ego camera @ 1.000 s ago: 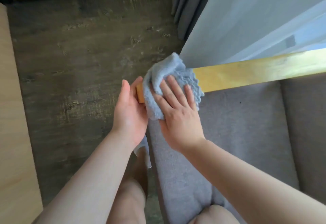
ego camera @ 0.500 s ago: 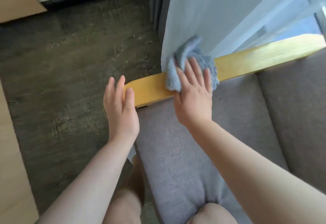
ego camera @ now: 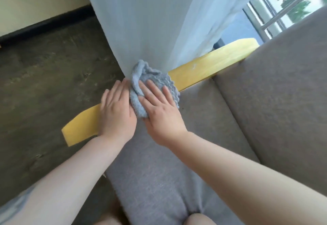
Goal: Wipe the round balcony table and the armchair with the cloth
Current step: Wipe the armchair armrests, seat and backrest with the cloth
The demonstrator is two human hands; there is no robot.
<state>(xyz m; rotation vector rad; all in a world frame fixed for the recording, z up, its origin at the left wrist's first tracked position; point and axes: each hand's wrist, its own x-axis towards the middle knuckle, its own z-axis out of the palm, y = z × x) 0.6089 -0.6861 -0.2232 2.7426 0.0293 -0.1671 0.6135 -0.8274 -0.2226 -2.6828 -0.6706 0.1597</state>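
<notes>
At frame centre the right hand (ego camera: 160,113) presses flat, fingers spread, on the blue cloth (ego camera: 154,85) atop the armchair's wooden armrest (ego camera: 208,69); the left hand (ego camera: 115,113) lies flat beside it, fingers straight; a sheer curtain (ego camera: 159,21) hangs above.

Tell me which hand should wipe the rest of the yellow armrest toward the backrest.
Right, probably. The right hand already presses the cloth flat on the armrest, on the side nearest the unwiped stretch. The left hand lies bare on the wood, nearer the front end.

Fluffy cloth (ego camera: 155,83), smooth wooden armrest (ego camera: 208,65)
</notes>
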